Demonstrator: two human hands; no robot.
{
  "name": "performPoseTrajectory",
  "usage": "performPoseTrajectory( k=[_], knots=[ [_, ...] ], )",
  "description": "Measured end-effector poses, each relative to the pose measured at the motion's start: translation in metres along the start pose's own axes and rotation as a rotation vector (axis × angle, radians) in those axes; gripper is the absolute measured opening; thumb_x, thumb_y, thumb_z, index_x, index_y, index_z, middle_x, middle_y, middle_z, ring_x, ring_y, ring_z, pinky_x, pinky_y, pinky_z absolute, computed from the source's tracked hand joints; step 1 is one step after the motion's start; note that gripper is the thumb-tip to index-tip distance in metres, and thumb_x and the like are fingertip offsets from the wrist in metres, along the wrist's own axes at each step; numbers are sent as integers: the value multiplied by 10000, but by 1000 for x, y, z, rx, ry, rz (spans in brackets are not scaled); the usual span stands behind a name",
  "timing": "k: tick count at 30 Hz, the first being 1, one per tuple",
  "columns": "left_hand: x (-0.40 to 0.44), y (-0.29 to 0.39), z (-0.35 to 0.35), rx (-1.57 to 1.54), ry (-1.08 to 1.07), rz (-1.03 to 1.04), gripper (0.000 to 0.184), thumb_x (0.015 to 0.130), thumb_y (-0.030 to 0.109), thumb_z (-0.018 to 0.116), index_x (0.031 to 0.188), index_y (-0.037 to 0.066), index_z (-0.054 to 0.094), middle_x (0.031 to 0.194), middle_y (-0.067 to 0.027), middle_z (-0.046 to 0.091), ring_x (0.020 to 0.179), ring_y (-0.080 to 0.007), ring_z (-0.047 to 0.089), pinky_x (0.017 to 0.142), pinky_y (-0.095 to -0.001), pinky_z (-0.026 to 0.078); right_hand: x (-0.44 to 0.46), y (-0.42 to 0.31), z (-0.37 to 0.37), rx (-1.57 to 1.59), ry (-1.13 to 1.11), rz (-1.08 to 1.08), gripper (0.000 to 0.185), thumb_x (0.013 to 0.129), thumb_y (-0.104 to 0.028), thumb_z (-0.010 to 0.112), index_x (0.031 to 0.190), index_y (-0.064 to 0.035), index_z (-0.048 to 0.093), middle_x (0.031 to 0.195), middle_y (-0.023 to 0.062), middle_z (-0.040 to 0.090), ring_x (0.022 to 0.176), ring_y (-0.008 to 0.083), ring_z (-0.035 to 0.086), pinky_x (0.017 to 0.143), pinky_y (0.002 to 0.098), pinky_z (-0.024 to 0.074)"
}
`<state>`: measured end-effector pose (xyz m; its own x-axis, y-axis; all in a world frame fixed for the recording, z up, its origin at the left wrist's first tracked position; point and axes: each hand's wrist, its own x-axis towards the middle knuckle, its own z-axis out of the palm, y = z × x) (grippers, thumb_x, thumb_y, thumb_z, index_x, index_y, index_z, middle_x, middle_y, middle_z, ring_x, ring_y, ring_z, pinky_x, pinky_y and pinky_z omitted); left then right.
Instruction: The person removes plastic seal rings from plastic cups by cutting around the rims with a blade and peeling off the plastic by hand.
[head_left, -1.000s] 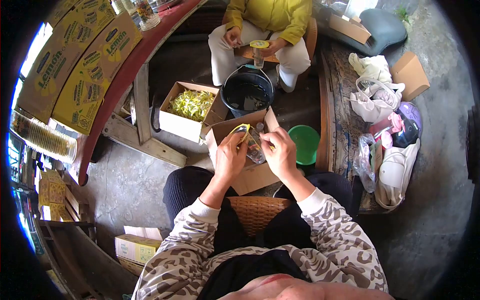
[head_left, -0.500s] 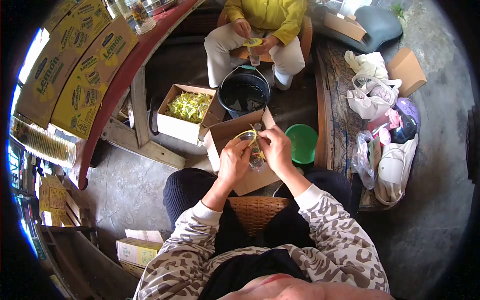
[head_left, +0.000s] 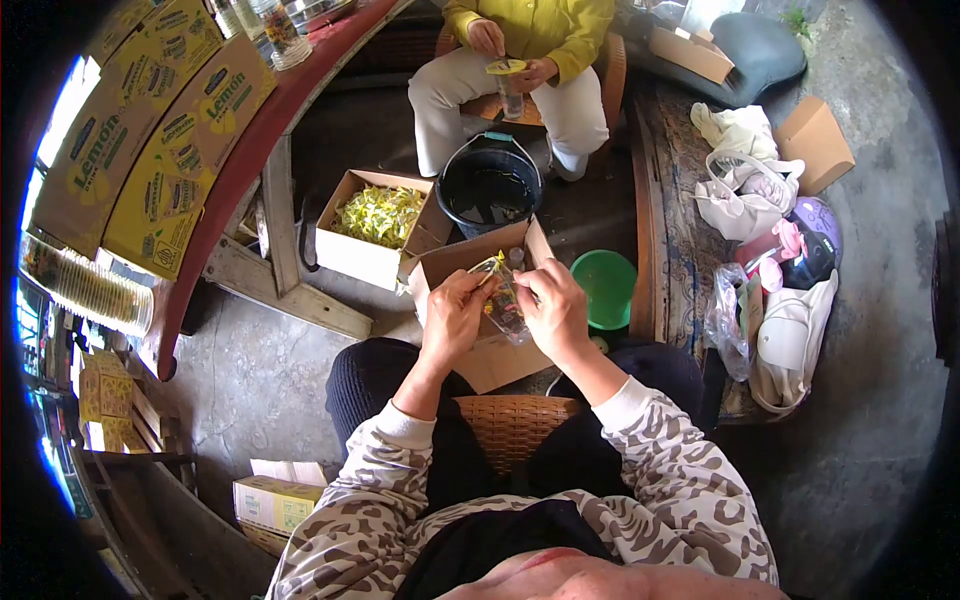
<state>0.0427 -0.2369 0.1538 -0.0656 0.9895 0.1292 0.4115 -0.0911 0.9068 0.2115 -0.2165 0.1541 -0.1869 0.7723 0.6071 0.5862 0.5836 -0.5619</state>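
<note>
Between my hands, above an open cardboard box (head_left: 486, 366), is a clear plastic cup (head_left: 506, 312) with coloured print, tilted. My left hand (head_left: 456, 318) is closed, its thumb and fingers pinching the cup's rim. On the other side, my right hand (head_left: 556, 308) pinches the cup's edge with thumb and forefinger. A bit of yellow film (head_left: 501, 258) sticks up at the rim between the hands. My fingers hide part of the rim. Another clear cup (head_left: 516, 258) shows inside the box behind.
A co-worker (head_left: 525, 30) opposite holds a cup with a yellow lid (head_left: 506, 67). Between us stand a black bucket (head_left: 462, 160) of dark liquid and a box of yellow strips (head_left: 350, 262). A green basin (head_left: 606, 290) is at right; lemon-drink cartons (head_left: 190, 160) stand on the left table.
The cup has turned and tilted between my hands, and the yellow ring of its rim shows less. My left hand has shifted slightly left. The co-worker's hand has risen a little above the lid.
</note>
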Motion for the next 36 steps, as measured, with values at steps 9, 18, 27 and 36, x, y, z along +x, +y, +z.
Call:
performPoseTrajectory(
  k=[9, 18, 27, 36],
  knots=[
    [-4, -12, 18, 178, 28, 266, 148, 907, 82, 678, 1030, 13, 725, 842, -129, 650, 777, -229, 653, 714, -345, 501, -2, 15, 11, -80, -38, 35, 197, 738, 30, 714, 922, -26, 672, 837, 98, 572, 804, 279, 629, 683, 378, 528],
    [4, -6, -3, -327, -39, -114, 258, 1014, 227, 582, 1097, 2, 677, 917, -4, 658, 846, -83, 572, 775, -247, 467, 5, 23, 7, 318, 30, 236, 119, 803, 42, 714, 907, -4, 677, 847, 124, 652, 705, 241, 673, 630, 323, 525],
    [18, -43, -12, -763, -60, -253, 288, 1065, 240, 462, 1179, 13, 596, 1021, -49, 651, 896, -133, 610, 825, -262, 486, 10, 13, -2, 97, 25, 67, 116, 788, 10, 730, 873, -51, 680, 799, 87, 587, 747, 263, 625, 635, 363, 513],
    [24, -37, -7, -1007, 131, -407, 329, 1042, 223, 442, 1290, 21, 519, 1246, -150, 602, 1105, -253, 625, 931, -468, 536, 7, 10, 0, -89, 27, -97, 105, 779, -17, 732, 854, -70, 682, 795, 52, 552, 774, 238, 591, 672, 363, 513]
  ],
)
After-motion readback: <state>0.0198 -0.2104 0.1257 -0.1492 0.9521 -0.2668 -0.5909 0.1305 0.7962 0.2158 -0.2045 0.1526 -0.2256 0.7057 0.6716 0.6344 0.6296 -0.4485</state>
